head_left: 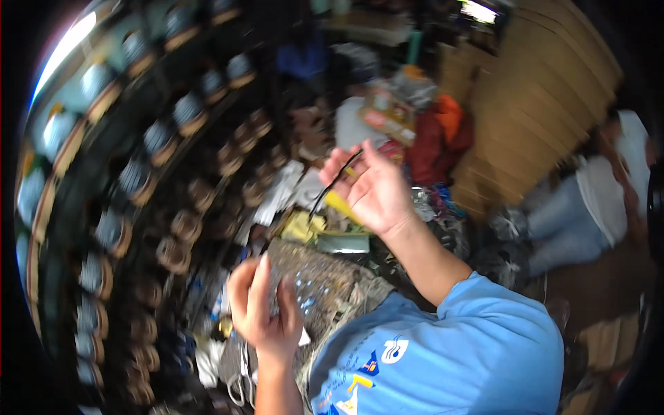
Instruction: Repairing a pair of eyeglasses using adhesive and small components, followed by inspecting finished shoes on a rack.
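Black cord (322, 198): thin and dark, slanting down from the right hand above the far side of the work surface; its lower end is too blurred to trace.
Right hand (377, 194): raised over the far edge of the work surface, fingertips pinched on the cord's upper end, palm showing.
Left hand (266, 311): over the left edge of the work surface, well apart from the right, fingers bent; whether they grip the cord, I cannot tell.
Work surface (332, 277): brown-grey, worn and speckled with pale and bluish flecks, its near side meeting the person's blue shirt (443, 353).
Scissors (243, 361): near the work surface's left edge, below the left hand, loops toward the person.
Clutter: a yellow sheet (299, 228) and a grey-green box (344, 243) at the work surface's far end; white paper (280, 194) and a dark red bundle (437, 155) beyond.
Shoes (131, 176): grey-blue with tan soles, in rows left of the work surface.
Cardboard (539, 90): large tan sheets, beyond and right of the work surface.
Co-worker (577, 207): white top, pale jeans, well right of the work surface.
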A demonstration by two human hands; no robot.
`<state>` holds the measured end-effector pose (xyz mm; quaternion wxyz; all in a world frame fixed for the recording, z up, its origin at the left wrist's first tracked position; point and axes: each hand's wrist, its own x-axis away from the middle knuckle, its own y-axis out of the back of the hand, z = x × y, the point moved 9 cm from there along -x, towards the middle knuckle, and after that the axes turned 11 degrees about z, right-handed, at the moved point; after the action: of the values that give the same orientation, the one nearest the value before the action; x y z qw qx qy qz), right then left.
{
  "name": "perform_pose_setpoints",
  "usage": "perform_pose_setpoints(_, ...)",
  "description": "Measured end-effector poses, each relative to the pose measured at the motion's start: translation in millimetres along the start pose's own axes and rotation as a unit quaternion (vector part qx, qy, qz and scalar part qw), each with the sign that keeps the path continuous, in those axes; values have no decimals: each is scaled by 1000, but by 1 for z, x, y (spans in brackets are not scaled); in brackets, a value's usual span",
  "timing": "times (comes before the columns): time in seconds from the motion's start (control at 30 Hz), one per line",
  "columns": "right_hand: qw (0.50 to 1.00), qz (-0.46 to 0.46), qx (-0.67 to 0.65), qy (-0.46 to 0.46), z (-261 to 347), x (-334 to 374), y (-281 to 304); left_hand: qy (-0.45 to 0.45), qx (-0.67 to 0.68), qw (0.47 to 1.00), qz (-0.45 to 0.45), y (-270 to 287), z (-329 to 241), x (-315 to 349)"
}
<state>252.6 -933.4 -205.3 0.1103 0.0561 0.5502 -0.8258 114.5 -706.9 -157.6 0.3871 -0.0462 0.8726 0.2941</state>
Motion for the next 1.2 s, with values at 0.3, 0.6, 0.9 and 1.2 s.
perform_pose_setpoints(0.3,886,-39,216,409,391,116,55,-9,242,966,90,7,-68,11)
perform_pose_setpoints(0.6,807,-206,208,512,509,181,74,-153,530,828,102,53,-136,4)
perform_pose_setpoints(0.9,966,-48,214,134,198,63,45,-52,308,950,15,31,-65,-3)
perform_pose_setpoints(1.2,983,-77,163,-24,-72,82,6,77,86,990,78,-50,7,0)
